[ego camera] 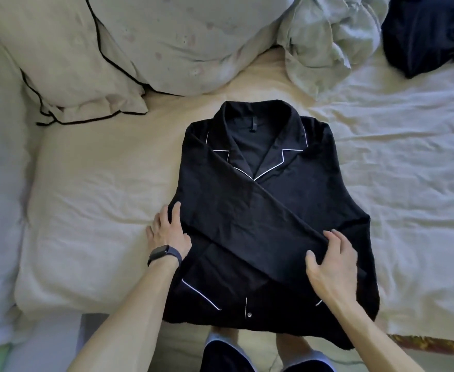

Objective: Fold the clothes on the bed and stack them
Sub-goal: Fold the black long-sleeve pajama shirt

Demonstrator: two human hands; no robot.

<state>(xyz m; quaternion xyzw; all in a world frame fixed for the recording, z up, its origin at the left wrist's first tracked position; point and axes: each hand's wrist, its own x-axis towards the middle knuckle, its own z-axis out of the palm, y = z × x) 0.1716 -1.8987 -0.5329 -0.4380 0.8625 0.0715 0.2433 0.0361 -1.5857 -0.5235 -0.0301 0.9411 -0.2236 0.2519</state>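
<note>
A black pyjama shirt [271, 200] with white piping lies face up on the bed, collar at the far end, both sleeves folded across its front in an X. My left hand [168, 232], with a dark watch on its wrist, rests flat on the shirt's left edge. My right hand [330, 261] lies with relaxed fingers on the end of the sleeve that crosses to the lower right. A dark navy garment [430, 30] lies crumpled at the far right of the bed.
Two pale pillows [107, 49] sit at the far left, one with dark piping. A bunched pale green cloth [325, 38] lies behind the shirt. The white sheet [408, 162] stretches to the right. My feet show below the bed's edge.
</note>
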